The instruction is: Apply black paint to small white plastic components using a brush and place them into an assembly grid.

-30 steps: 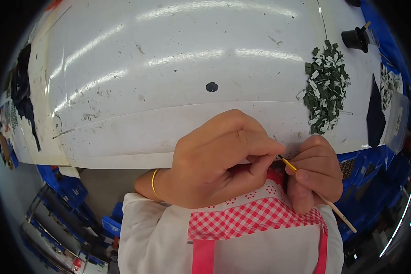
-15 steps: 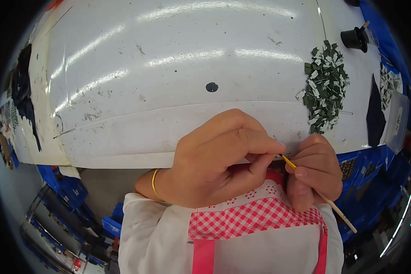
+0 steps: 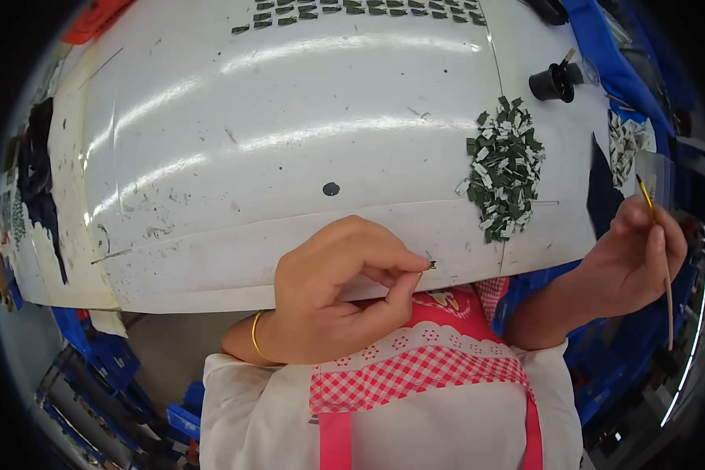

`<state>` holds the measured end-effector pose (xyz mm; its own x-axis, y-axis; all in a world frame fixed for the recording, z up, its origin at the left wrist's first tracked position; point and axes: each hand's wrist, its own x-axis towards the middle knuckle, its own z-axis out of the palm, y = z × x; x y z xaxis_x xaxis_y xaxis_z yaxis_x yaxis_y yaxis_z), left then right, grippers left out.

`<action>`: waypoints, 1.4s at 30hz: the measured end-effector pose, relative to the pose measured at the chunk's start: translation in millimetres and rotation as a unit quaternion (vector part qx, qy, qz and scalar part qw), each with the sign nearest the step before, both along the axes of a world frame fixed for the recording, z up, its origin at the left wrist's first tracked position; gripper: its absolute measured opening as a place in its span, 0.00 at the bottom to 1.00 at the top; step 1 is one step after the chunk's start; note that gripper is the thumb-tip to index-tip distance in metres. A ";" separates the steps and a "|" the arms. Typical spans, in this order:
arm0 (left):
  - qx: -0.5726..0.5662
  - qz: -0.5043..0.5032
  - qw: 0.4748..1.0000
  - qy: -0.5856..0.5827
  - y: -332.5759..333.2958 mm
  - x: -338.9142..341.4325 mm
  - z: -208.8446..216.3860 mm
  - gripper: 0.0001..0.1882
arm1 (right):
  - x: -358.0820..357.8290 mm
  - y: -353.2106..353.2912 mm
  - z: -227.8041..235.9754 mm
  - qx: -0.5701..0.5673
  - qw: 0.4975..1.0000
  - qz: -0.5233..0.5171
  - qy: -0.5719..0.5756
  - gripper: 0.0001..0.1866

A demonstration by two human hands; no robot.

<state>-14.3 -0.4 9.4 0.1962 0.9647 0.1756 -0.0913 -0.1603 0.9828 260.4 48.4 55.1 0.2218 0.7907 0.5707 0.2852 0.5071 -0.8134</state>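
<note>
brush [image 3: 668,288] moved away from left hand [image 3: 348,282], in right hand [image 3: 633,257]

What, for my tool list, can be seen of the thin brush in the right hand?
The thin brush has a slender, pale handle that looks wooden, a yellow section near the top and a small dark tip. It is at the picture's right, nearly upright, tip up and leaning slightly left. The right hand pinches it and covers part; nothing else visibly touches it.
</note>
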 end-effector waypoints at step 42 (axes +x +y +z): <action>0.004 0.033 0.999 -0.005 1.9 3.4 0.5 0.15 | -15.7 16.4 5.9 -0.031 0.998 -0.051 0.017 0.09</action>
